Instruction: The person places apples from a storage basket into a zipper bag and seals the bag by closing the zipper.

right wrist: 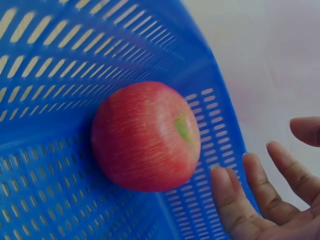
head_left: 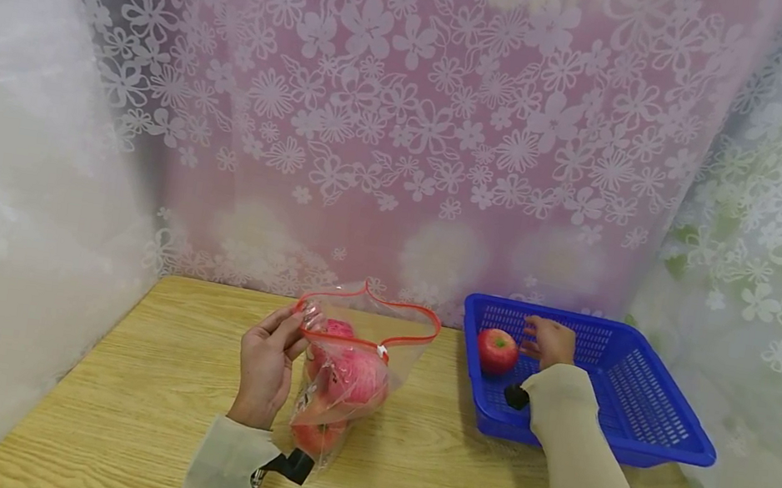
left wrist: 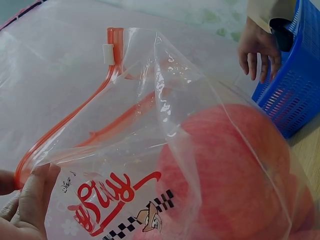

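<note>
A clear zip bag with a red seal strip stands on the wooden table, holding several red apples. My left hand pinches the bag's open rim at its left side. One red apple lies in the blue plastic basket near its left wall. My right hand hovers just right of that apple inside the basket, its fingers straight and spread, holding nothing.
White flower-patterned curtains close off the back and both sides of the table. The basket sits at the table's right rear corner. Bare wood lies in front of the bag and at the left.
</note>
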`<action>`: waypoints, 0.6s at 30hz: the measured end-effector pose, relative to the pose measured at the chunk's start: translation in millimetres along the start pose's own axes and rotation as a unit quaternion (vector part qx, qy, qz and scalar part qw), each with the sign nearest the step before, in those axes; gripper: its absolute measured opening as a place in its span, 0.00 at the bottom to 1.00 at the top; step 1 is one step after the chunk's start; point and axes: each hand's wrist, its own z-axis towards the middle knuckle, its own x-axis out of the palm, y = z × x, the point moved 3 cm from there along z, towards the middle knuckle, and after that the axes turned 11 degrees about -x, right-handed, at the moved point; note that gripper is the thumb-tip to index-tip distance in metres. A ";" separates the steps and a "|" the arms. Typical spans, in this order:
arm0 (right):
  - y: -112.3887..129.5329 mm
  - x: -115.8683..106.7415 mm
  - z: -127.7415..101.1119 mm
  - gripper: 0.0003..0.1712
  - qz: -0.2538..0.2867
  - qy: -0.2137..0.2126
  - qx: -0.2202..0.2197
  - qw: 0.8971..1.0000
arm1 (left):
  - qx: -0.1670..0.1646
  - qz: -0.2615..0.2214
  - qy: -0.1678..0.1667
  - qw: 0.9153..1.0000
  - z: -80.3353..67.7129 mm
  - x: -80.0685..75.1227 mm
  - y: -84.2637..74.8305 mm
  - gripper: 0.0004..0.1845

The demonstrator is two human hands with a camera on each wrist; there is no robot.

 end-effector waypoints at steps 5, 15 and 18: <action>-8.0 -0.3 4.5 0.27 -0.005 -0.011 0.014 1.000 | 0.002 0.001 0.001 1.000 0.1 -0.7 -0.1 0.11; -25.8 -2.5 16.0 0.32 -0.001 0.013 0.039 0.999 | 0.009 0.010 -0.005 1.000 0.2 -0.9 0.2 0.11; -28.8 -1.6 17.8 0.34 0.000 0.036 0.041 0.999 | 0.006 0.009 -0.008 1.000 0.2 -1.0 -0.5 0.11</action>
